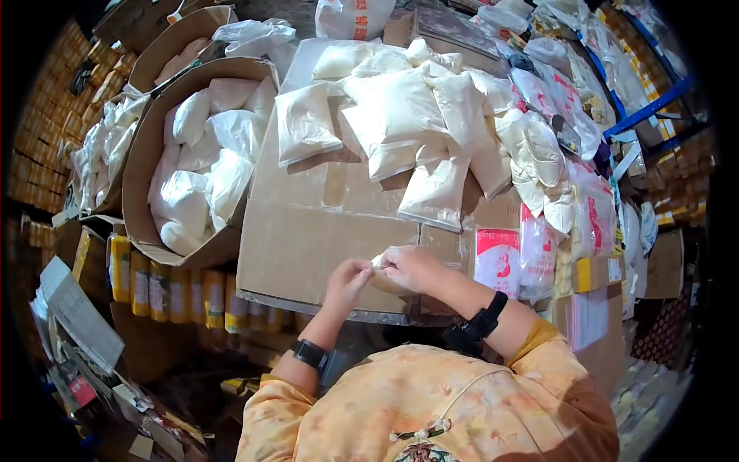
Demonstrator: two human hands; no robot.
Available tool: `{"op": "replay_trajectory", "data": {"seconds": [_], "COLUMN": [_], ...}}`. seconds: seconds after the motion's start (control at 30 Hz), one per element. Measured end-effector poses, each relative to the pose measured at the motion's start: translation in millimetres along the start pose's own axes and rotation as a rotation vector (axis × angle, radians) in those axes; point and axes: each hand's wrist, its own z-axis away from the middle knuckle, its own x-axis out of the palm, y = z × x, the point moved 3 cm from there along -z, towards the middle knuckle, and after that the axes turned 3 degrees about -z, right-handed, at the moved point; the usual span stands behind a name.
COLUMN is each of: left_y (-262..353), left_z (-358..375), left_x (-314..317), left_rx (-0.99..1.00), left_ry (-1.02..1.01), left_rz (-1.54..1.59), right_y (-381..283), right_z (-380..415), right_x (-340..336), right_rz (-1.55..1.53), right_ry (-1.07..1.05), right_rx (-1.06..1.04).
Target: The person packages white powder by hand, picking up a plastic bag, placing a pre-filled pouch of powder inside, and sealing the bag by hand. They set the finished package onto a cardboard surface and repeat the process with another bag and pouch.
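Note:
My left hand (351,283) and my right hand (414,269) meet over the front edge of the cardboard-covered table (308,239). The fingers of both are pinched together at the top of a clear plastic bag (391,286) with pale contents, mostly hidden under my right hand. Beyond them lies a heap of filled bags of off-white powder (400,104). One powder bag (306,123) lies apart at the heap's left, and another powder bag (435,191) sits closest to my hands.
Left of the table stands a large cardboard box (138,192) of filled white bags. On the right are red-and-white printed packs (497,258), a pile of cream gloves (531,158) and a blue metal rack (650,106). Yellow-wrapped packages (159,291) line the lower left.

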Motion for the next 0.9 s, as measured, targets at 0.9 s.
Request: {"op": "replay_trajectory", "data": {"seconds": [0.9], "left_y": [14.0], "left_z": [-5.0], "left_x": [0.2], "left_rx": [-0.011], "left_ry": [-0.153], "left_rz": [0.195], "right_y": [-9.4], "right_z": [-8.1], "right_x": [-2.6], "right_rz": [0.023], "right_ry": [0.020], "right_rx": [-0.069]}}
